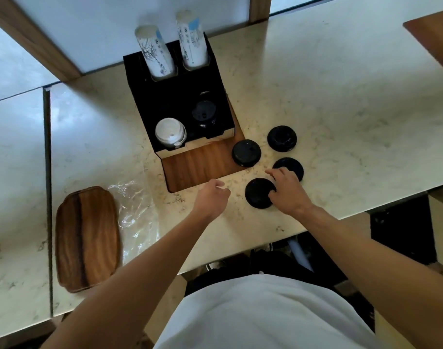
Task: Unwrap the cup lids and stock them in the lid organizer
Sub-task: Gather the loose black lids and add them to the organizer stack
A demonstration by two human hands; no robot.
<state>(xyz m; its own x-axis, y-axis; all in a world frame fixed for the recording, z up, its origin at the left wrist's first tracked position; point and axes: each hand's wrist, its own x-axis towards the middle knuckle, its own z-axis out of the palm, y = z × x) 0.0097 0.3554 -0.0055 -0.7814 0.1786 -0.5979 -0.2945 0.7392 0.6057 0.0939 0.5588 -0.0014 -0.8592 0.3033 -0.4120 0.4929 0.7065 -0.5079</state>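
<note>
Head view: right hand (289, 191) rests curled fingers on two of four loose black lids (259, 192); left hand (212, 196) hovers beside, loosely curled, empty. Beyond, lid organizer (180, 102) is partly stocked; discarded plastic wrap (137, 212) lies left.

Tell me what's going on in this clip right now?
A person is stocking lids into the organizer. Four black lids lie loose on the counter; the right hand rests on the nearest lid, fingers reaching onto a second lid. The left hand hovers empty. The wrap lies discarded beside a wooden tray.
</note>
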